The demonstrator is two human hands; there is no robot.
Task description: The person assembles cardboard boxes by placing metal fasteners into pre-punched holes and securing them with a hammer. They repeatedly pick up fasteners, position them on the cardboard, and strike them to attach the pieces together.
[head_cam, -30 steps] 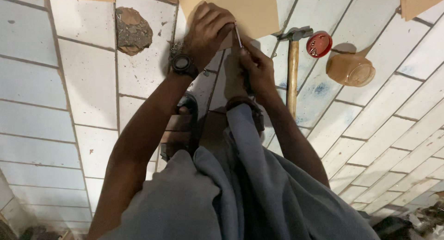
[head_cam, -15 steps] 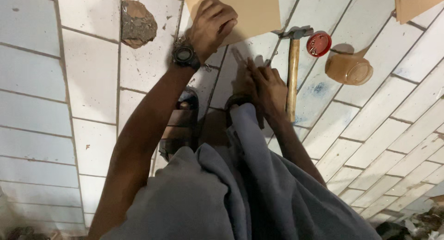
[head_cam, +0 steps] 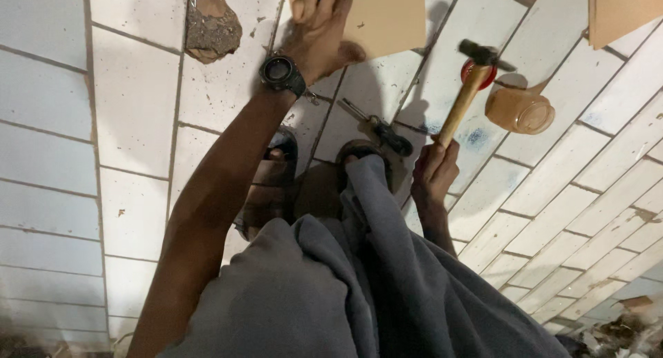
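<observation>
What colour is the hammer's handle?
Light tan wood; the hammer shows best in the head view, held by the right hand.

L hand [head_cam: 319,28] flat, R hand [head_cam: 434,173] clenched

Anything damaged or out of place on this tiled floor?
Yes. A rough brown broken patch gapes in the white tiled floor, with crumbs scattered beside it. Left hand presses a tan tile; right hand grips a hammer. Pliers lie loose between them.
</observation>
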